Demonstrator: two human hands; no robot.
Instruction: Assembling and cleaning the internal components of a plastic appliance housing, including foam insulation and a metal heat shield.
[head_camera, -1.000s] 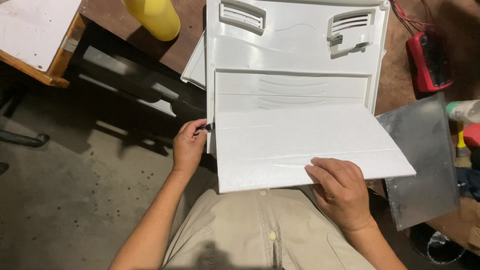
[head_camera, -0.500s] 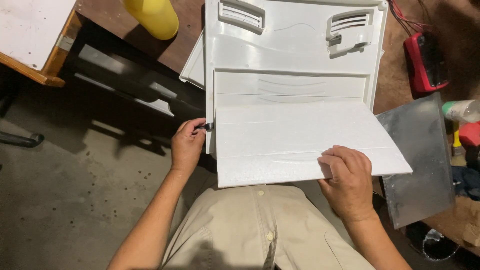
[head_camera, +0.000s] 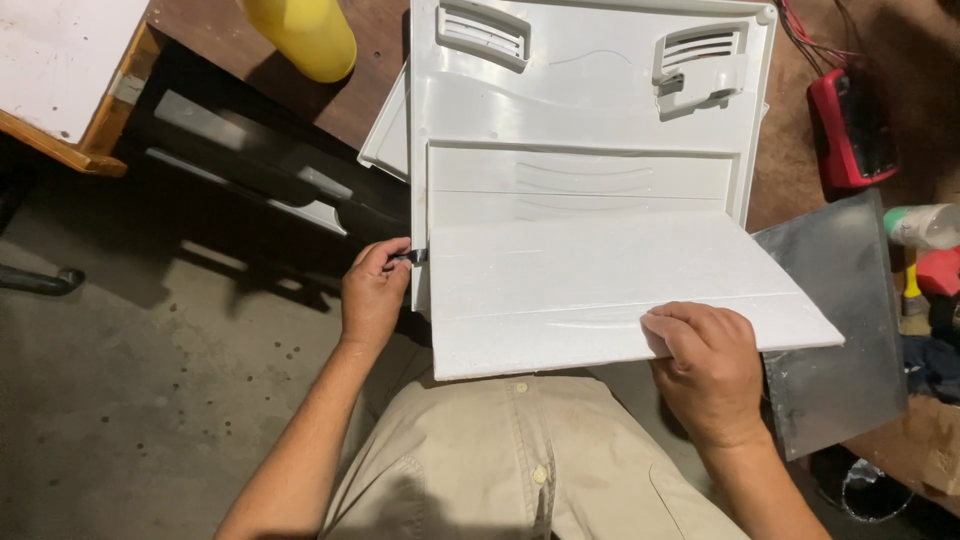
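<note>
A large white plastic panel (head_camera: 590, 110) with two vented grilles lies on a brown table. On top of its near half rests a flat white foam sheet (head_camera: 600, 290). My left hand (head_camera: 372, 295) pinches a small dark clip or screw (head_camera: 408, 257) at the panel's left edge. Resting on the near right part of the foam sheet, my right hand (head_camera: 705, 370) curls its fingers over the front edge and grips it.
A yellow cylinder (head_camera: 300, 35) stands at the back left. A red device (head_camera: 850, 130) with wires lies at the right, beside a grey metal sheet (head_camera: 835, 320). A wooden table corner (head_camera: 60, 80) is at the far left, above a concrete floor (head_camera: 150, 420).
My right hand has slid to the right along the front edge of the foam sheet. The left hand has stayed at the panel's left edge.
</note>
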